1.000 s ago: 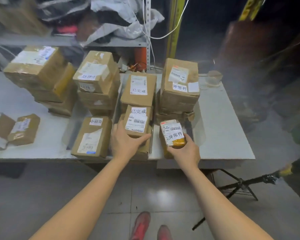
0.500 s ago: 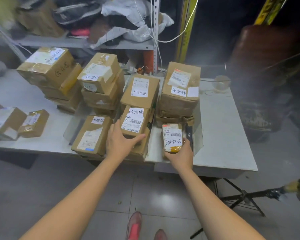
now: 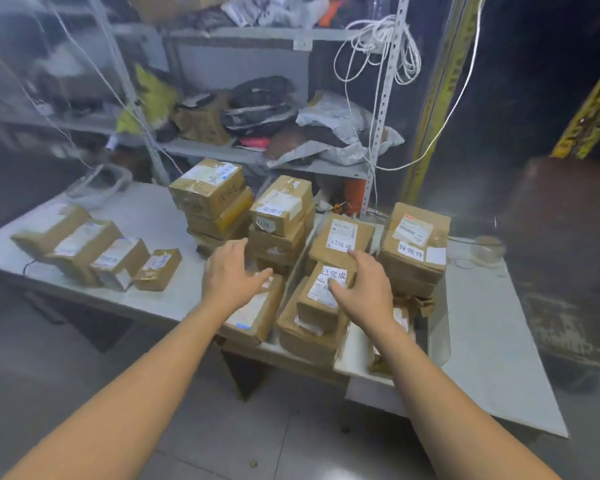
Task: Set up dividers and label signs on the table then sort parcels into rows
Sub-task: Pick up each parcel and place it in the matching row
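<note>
Both hands have shifted left. Left hand (image 3: 232, 273) hovers spread and empty over a flat parcel (image 3: 257, 317), hiding its label. Right hand (image 3: 369, 292) rests slack-fingered on the small parcel (image 3: 317, 301) reading 已完成, in the table's (image 3: 482, 341) middle row. The neighbouring stack (image 3: 413, 268) reads 异常件.

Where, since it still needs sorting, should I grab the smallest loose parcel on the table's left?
Take the small parcel from above, across its near and far sides. It lies flat at the right end of its row, with a bigger parcel close on its left, so those sides are free.
</note>
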